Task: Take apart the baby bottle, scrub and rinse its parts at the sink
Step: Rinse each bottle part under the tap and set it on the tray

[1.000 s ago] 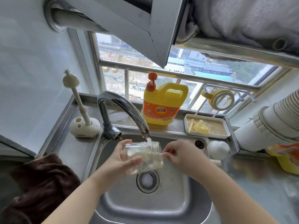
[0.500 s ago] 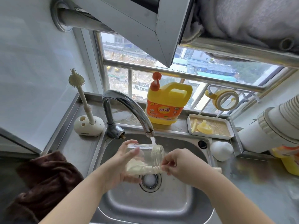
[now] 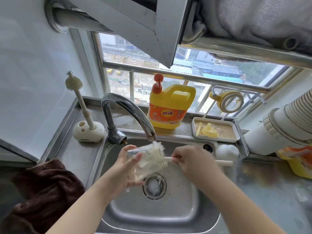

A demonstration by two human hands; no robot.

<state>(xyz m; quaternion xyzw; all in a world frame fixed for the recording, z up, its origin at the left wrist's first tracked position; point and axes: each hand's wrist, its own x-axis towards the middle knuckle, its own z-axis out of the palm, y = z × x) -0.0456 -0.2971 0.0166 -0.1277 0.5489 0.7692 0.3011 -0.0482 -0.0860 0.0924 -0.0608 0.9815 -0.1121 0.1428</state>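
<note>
- Baby bottle point(image 3: 148, 162): the clear body lies tilted over the steel sink point(image 3: 177, 211), mouth towards the right, directly under the faucet point(image 3: 128, 114); water runs from the spout onto its upper rim and falls on towards the drain point(image 3: 154, 184).
- Far left, a dark brown towel point(image 3: 42, 191) is bunched on the counter beside the basin.
- Behind it, a cream silicone bottle brush point(image 3: 79, 98) stands upright in a rounded white holder point(image 3: 88, 132) at the counter's back-left corner.
- Left hand point(image 3: 125, 168) grasps the bottle from its base end, fingers curled round the far side and the thumb lying across the near wall.
- Inside the bottle sits a pale brush head; its white handle point(image 3: 168, 159) sticks out of the mouth to the right.
- Right hand point(image 3: 194, 163) pinches that handle just beside the bottle's mouth with fingers curled; the tail of the handle shows past the wrist, over the sink's right edge.
- On the ledge behind the faucet stands a yellow dish soap jug point(image 3: 170, 107) with an orange-red pump.
- Right of it, a white tray point(image 3: 234, 137) holds a yellow nipple piece point(image 3: 209, 131) and a pale straw point(image 3: 198, 129).
- Above the tray, a yellow handled ring point(image 3: 228, 100) hangs on a white wire rack by the window.
- A white rounded object point(image 3: 226, 151) sits at the sink's back-right corner, what it is cannot be told.
- Far right, a white ribbed duct point(image 3: 287, 120) crosses above a yellow container point(image 3: 300, 162).
</note>
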